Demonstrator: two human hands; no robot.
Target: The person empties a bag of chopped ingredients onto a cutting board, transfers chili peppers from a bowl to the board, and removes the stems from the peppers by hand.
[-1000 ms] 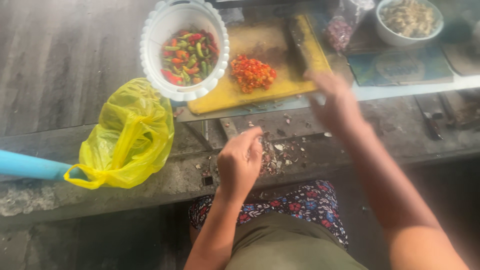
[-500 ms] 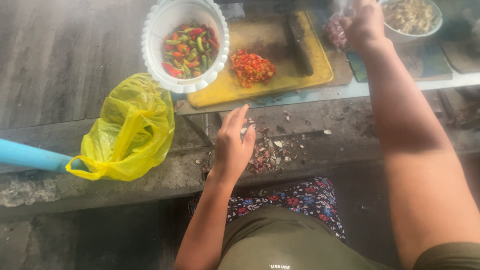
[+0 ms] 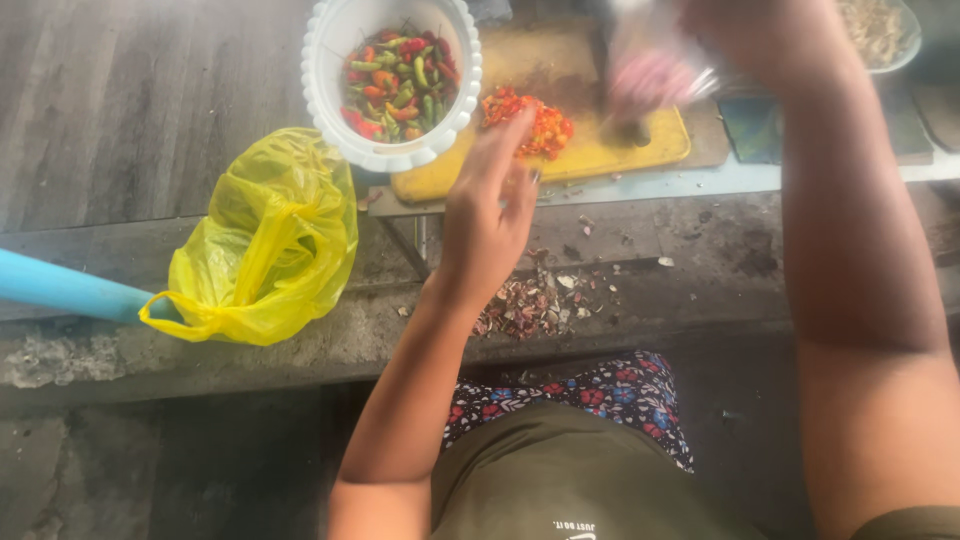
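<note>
Left hand: left hand [image 3: 490, 215] has risen from the peel scraps [image 3: 530, 305] toward the chopped chillies [image 3: 530, 120], fingers loose, empty.
Right hand: right hand [image 3: 760, 35], upper right, has lifted a clear bag [image 3: 650, 75] above the yellow board [image 3: 610, 150]; blurred.
Bowl: white basket [image 3: 320, 90] of whole chillies, top centre.

My yellow bag [image 3: 262, 240] is thin glossy plastic, crinkled and half see-through. The white colander [image 3: 330, 95] is smooth moulded plastic, slotted at the rim, and the chillies [image 3: 398, 84] in it have shiny skins. The yellow cutting board [image 3: 590, 150] looks matt, stained and scuffed. The grey ledge [image 3: 700, 270] is rough, gritty concrete. My right hand [image 3: 745, 30] holds something filmy and clear [image 3: 655, 70], blurred.
</note>
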